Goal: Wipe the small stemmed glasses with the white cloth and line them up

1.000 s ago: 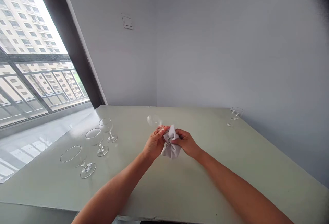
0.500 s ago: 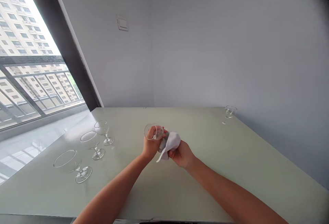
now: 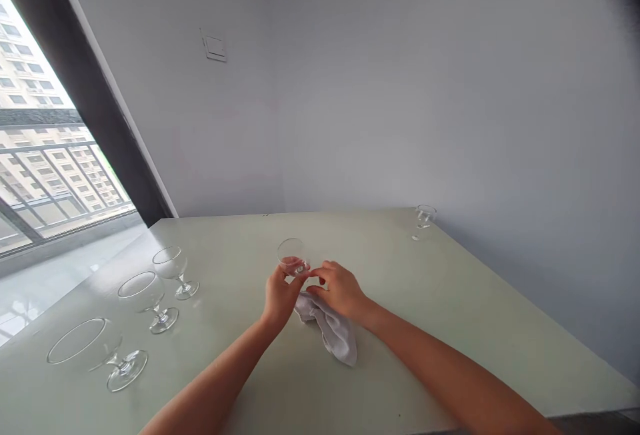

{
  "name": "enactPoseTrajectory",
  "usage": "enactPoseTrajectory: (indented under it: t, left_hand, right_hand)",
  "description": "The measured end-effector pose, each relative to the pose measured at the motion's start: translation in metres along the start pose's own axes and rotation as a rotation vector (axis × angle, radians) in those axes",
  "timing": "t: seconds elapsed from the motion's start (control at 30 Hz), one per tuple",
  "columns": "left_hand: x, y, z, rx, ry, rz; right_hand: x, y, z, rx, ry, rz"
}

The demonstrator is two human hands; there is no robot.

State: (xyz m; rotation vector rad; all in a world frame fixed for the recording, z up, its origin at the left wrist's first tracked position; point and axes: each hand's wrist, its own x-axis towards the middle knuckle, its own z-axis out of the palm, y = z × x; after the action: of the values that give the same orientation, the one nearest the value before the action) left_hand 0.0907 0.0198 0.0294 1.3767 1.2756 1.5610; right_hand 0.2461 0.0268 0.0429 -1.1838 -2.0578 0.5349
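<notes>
Snugly, left fingers curl beneath the wine glass.

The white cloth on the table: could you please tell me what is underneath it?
The white cloth lies crumpled on the pale green tabletop, which shows along its edges; what lies beneath is hidden from view.

Looks like a room in a flat, high up, no sign of a shop or lab. Plain grey walls are running up to a wall switch, and a big window is showing a balcony railing and apartment towers outside. A bare pale table is standing against the wall, glass goblets sitting on it. Exact room type cannot be told.
</notes>
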Motion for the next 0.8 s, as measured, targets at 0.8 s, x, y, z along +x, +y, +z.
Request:
enactPoseTrajectory:
  t: [0.8]
  left_hand:
    - [-0.021,-0.029,0.021,0.642,-0.599,0.253]
  right_hand:
    - [0.051,0.203,-0.119,-0.399,0.227,0.896]
